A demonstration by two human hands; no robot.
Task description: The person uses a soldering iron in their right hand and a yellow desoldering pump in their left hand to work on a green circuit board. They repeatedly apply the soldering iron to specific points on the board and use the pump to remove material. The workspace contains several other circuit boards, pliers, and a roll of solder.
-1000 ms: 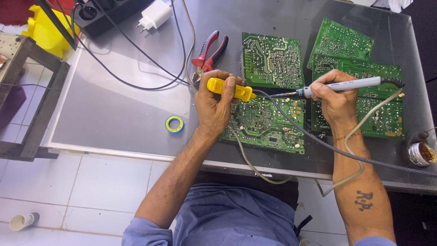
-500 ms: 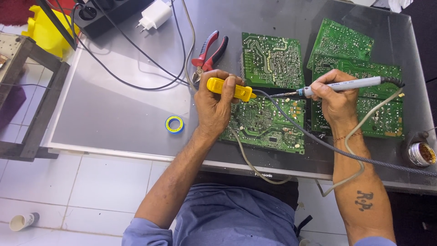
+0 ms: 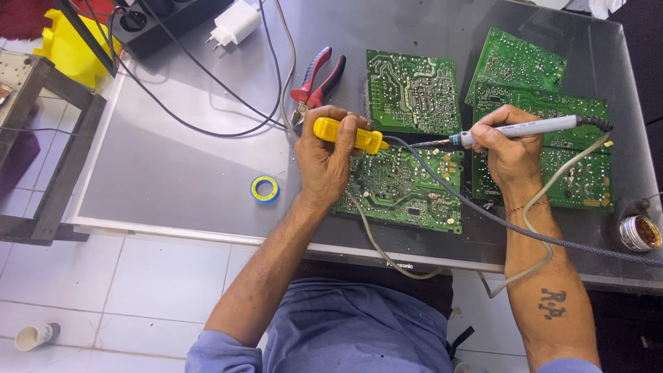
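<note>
While the left hand (image 3: 324, 162) wraps its fingers tightly around a yellow-handled tool (image 3: 347, 134), the right hand (image 3: 507, 148) pinches a grey soldering iron (image 3: 514, 129) like a pen, fingers closed narrow on the barrel just behind the tip. That tip points left and comes down over the top edge of the circuit board (image 3: 404, 190) lying at the middle of the tabletop (image 3: 173, 173), close to its near edge; whether the tip actually touches the board cannot be told. The yellow tool lies across the left fist, its end reaching out over the same board's upper left corner. A braided dark cable (image 3: 483, 214) crosses the board and sweeps off toward the right near corner, and a pale cord (image 3: 532, 207) loops beside the right wrist. Further back, a second green board (image 3: 413, 90) sits just behind the one under work, and more green boards (image 3: 539, 97) overlap one another toward the right edge, partly under the right hand. Red-handled pliers (image 3: 318, 83) rest just behind the left hand, handles pointing toward the far edge. A small roll of blue and yellow tape (image 3: 264, 188) lies just left of the left wrist. Over at the far left corner, a black power strip (image 3: 166, 21) with a white plug adapter (image 3: 237, 22) beside it. At the right near corner, a small round tin (image 3: 639, 233).
</note>
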